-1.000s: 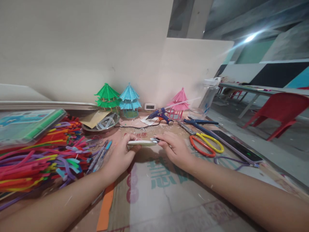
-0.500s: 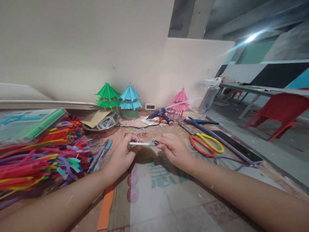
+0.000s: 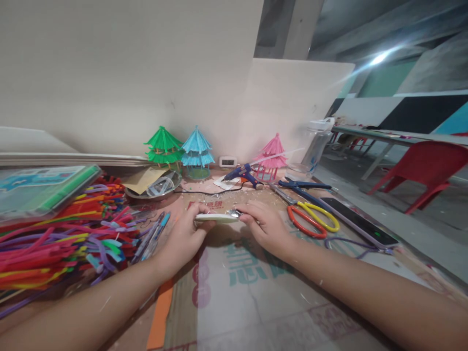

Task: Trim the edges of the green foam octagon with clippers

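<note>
A white disc (image 3: 216, 219), its edge turned toward the viewer, is held in the air above the worktable between two bare hands. The left hand (image 3: 187, 228) clamps the disc's left end, thumb below and fingers above. The right hand (image 3: 266, 225) pinches a small dark and silvery piece (image 3: 235, 212) between thumb and fingertips at the disc's right edge; whether that piece touches the disc cannot be told.

Below, the printed work surface (image 3: 234, 307) carries large green characters, partly cut off and too blurred to read with certainty, and smaller red lettering just beyond the hands, equally unclear. Purple-red round marks run down its left side. The digits on a white digital clock (image 3: 228, 161) at the back are too small to make out.

To the right lie scissors (image 3: 300, 204) with red and yellow handles, blue-handled pliers (image 3: 305, 184) and a phone (image 3: 356, 220) showing a small green mark. Pens (image 3: 155, 236) and bright fuzzy stems (image 3: 66, 248) fill the left. Behind stand green (image 3: 163, 144), blue (image 3: 196, 146) and pink (image 3: 275, 148) tiered-roof models, a blue glue gun (image 3: 239, 172) beside the pink one.
</note>
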Available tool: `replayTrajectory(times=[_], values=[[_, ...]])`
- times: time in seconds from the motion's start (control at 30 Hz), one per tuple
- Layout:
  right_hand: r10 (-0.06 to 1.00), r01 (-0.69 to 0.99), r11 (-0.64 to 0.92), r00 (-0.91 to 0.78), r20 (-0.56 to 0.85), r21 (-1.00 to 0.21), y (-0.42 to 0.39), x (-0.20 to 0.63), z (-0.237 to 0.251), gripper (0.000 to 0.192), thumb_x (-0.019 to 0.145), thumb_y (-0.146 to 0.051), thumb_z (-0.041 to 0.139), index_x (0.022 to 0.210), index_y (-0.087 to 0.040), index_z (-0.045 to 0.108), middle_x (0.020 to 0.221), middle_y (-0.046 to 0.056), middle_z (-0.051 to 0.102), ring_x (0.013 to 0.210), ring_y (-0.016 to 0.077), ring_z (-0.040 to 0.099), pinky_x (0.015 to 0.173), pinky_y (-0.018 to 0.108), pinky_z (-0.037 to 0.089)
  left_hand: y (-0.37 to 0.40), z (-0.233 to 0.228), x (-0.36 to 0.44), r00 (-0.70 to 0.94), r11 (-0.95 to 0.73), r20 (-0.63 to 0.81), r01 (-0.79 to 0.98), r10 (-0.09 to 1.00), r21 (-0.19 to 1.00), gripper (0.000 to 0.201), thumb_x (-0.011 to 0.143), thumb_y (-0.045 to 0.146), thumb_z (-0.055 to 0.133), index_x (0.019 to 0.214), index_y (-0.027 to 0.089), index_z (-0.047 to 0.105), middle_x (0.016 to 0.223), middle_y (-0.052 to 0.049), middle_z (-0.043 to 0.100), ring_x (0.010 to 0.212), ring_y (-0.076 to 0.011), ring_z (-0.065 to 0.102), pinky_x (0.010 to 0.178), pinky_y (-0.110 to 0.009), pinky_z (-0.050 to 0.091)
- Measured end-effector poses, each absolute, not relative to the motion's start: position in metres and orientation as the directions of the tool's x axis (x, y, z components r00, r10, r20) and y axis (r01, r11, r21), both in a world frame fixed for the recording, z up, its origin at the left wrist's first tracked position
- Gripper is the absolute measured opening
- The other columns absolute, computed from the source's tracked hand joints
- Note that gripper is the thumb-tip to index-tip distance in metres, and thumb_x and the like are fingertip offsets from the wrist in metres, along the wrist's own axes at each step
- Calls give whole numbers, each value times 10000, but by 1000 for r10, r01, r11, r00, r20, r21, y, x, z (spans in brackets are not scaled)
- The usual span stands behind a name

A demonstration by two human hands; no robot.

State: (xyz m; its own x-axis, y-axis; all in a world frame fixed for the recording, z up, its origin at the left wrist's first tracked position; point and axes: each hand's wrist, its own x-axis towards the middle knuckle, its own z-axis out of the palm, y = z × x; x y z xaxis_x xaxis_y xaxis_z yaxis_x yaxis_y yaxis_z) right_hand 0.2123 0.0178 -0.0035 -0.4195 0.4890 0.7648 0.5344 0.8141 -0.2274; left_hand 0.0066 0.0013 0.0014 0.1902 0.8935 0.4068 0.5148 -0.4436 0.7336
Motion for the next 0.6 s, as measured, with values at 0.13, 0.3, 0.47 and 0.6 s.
replayTrajectory(times=[0.13,0.3,0.47,0.6], values=[[467,524,829,-461,754,-193,16,212,-3,429,971,-391,293,979,-151,648,677,44,581,657,167,540,593,273,412,-1,5,8,189,-443,408,529,893,724,80,795,283,503,801,203,500,781,1,566,769,-172,540,690,-278,421],[435,515,844,-499,750,-147,14,212,-1,442,973,-378,295,975,-127,658,651,43,562,627,161,515,570,265,384,-4,9,9,212,-468,427,555,879,687,68,798,265,506,797,199,523,794,-9,597,779,-173,553,703,-276,438],[408,512,851,-502,763,-118,14,212,-1,434,970,-370,310,959,-120,665,643,44,559,618,159,506,561,261,373,-4,8,10,225,-478,430,554,874,682,74,809,263,499,802,193,525,799,-11,600,793,-171,558,707,-274,441],[406,505,853,-485,774,-132,14,212,-2,415,968,-369,324,943,-132,663,648,44,569,621,158,514,565,258,384,-5,8,10,236,-484,428,545,872,685,84,813,268,491,790,190,513,778,-7,582,768,-161,549,699,-270,438]])
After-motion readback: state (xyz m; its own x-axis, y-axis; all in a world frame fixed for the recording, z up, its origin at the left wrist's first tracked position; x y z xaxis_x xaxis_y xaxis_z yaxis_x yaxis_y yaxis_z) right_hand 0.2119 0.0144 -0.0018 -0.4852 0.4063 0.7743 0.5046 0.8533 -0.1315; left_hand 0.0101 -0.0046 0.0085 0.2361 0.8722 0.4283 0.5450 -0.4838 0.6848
